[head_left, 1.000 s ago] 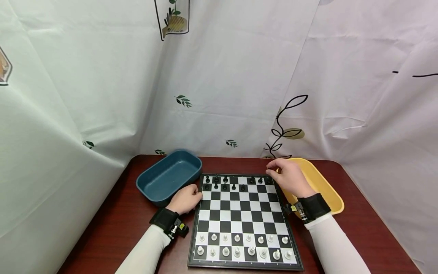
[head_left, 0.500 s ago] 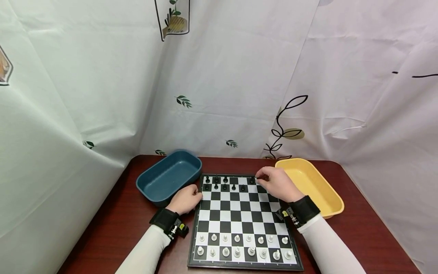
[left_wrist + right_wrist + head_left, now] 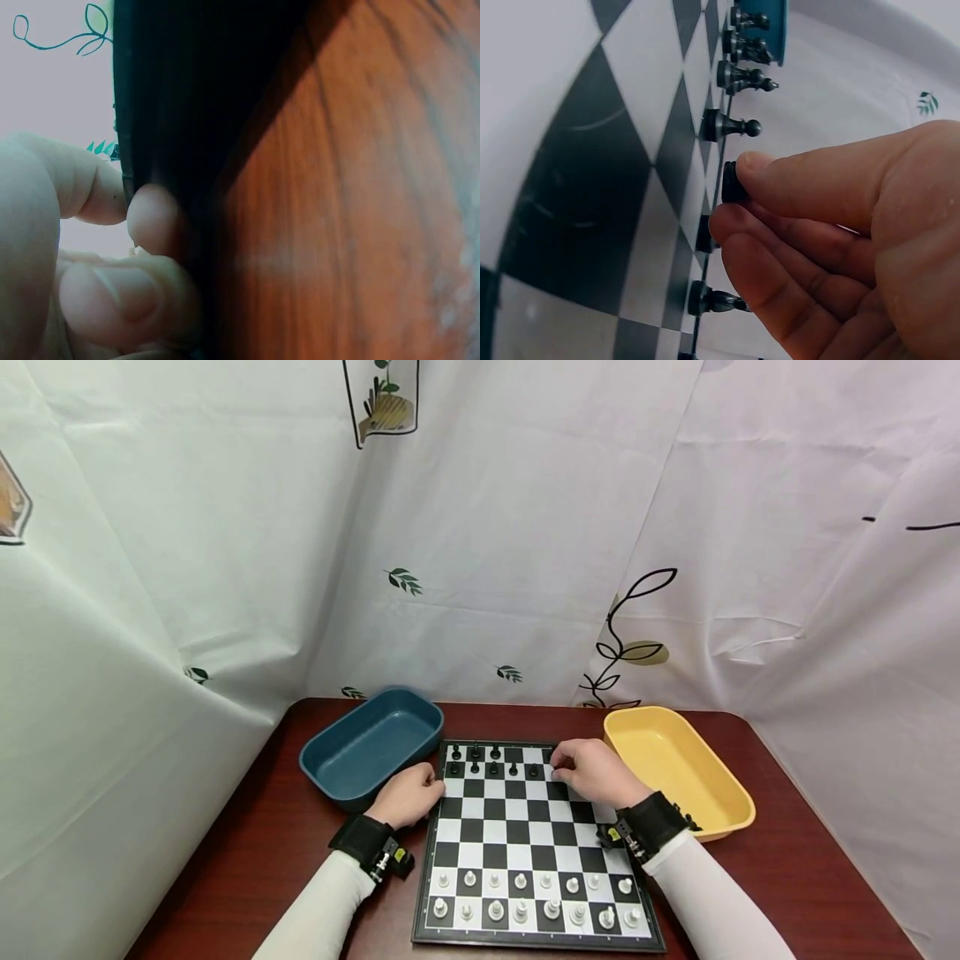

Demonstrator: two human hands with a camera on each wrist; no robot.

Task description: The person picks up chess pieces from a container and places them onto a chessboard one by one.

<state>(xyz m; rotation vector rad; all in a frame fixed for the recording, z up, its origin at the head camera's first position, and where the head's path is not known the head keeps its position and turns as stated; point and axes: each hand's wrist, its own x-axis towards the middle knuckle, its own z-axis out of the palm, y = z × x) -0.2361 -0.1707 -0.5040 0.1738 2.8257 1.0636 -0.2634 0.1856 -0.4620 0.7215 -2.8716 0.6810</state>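
Observation:
My right hand (image 3: 596, 771) is over the far right part of the chessboard (image 3: 516, 832). In the right wrist view its thumb and fingers pinch a small black chess piece (image 3: 733, 184) with the base showing, the rest hidden by the fingers. A black pawn (image 3: 730, 126) stands beside it on the board. Several other black pieces stand in the two far rows, some hidden by the hand. My left hand (image 3: 407, 795) grips the board's left edge with curled fingers; the left wrist view shows the fingertips (image 3: 154, 219) against the dark rim.
A teal tray (image 3: 311, 764) sits behind the left hand, beside the board's far left corner. Beyond the right hand is a yellow tray (image 3: 738, 802). White chess pieces (image 3: 521, 910) fill the two near rows. A patterned white cloth (image 3: 517, 527) hangs behind the table (image 3: 225, 877).
My right hand has gone from the yellow tray's edge leftward over the board, then slightly nearer and lower, at the second black row. The left hand has stayed put.

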